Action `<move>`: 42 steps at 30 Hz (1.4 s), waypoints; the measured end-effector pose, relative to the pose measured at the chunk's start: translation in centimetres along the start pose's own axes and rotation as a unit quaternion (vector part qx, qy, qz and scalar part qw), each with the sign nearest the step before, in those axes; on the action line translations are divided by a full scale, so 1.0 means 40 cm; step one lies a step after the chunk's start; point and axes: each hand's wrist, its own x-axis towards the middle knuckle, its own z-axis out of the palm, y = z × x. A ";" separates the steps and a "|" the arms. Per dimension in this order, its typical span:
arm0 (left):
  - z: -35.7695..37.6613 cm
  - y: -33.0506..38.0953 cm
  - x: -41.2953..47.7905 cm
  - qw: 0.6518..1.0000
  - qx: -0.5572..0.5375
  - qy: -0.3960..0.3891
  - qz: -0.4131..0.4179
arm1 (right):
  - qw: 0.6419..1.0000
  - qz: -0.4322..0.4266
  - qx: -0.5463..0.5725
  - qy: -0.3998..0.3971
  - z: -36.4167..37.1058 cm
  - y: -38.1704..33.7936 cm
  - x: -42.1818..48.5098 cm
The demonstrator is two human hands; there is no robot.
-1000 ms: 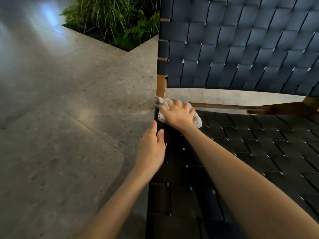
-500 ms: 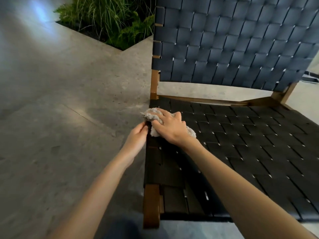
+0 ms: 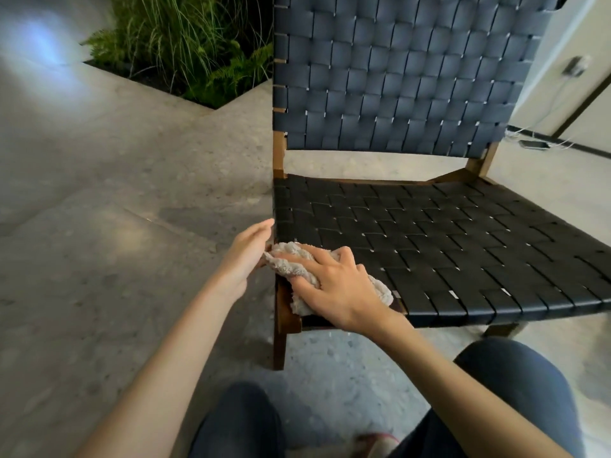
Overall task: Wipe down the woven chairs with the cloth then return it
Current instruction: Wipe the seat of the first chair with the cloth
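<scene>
While the right hand (image 3: 334, 287) presses the cloth (image 3: 290, 259) onto the front left corner of the woven chair (image 3: 429, 239) seat, fingers spread flat rather than curled, the left hand (image 3: 248, 251) sits at the seat edge, fingers straight; possibly touching the cloth, contact unclear. Cloth judged soft, light, prone to bunching; best held by a palm over the wad.
</scene>
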 end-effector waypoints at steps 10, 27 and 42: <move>0.085 0.031 0.024 0.943 0.304 -0.058 0.120 | 0.988 0.105 -0.093 0.068 0.001 0.050 -0.072; 0.131 0.032 0.256 0.858 0.492 -0.060 0.137 | 0.981 0.190 -0.032 0.035 0.050 0.210 0.397; 0.198 0.031 0.418 0.765 0.621 -0.015 0.168 | 0.981 0.172 -0.043 0.080 0.047 0.330 0.755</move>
